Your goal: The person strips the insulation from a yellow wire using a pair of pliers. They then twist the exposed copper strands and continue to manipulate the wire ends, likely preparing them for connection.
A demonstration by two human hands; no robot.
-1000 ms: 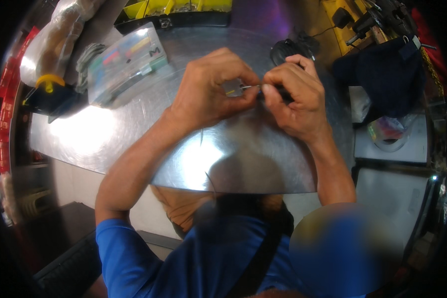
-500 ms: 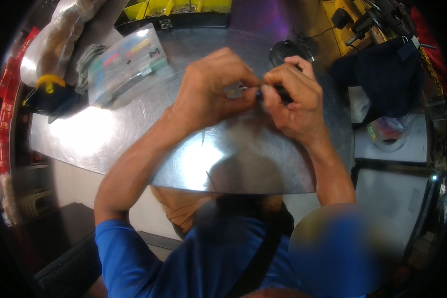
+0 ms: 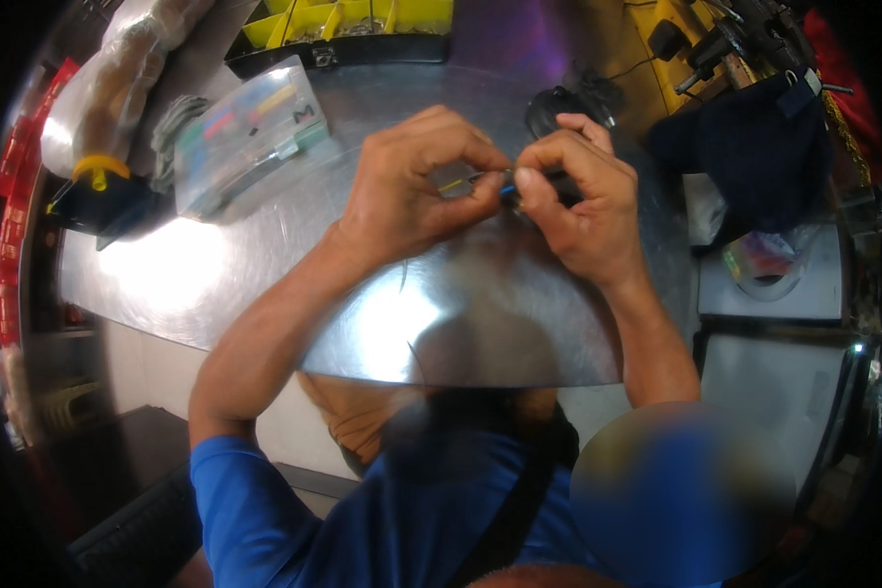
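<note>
Above the middle of the metal counter [image 3: 583, 338], the person is holding both hands close together, fingertip near fingertip. The left hand [image 3: 402, 186] is closing its thumb and forefinger in a pinch on a thin strand [image 3: 451, 184], whose yellowish part is showing inside the ring of these fingers. The right hand [image 3: 586, 201] is gripping a small dark piece [image 3: 508, 189] with a blue part between thumb and bent fingers; it is too small for telling its kind. Below the left wrist, a thin dark wire [image 3: 414, 355] is reaching over the near edge of the counter, but I cannot tell if it is joining the strand. Toward the far left corner, a clear plastic case [image 3: 250, 142] is lying at a slant, and a grey cloth [image 3: 171, 142] is resting just beside it. Toward the far edge, a black box [image 3: 382, 51] is standing with yellow compartments. Beyond the right hand, a dark round object [image 3: 549, 113] is lying near the far right corner.
</note>
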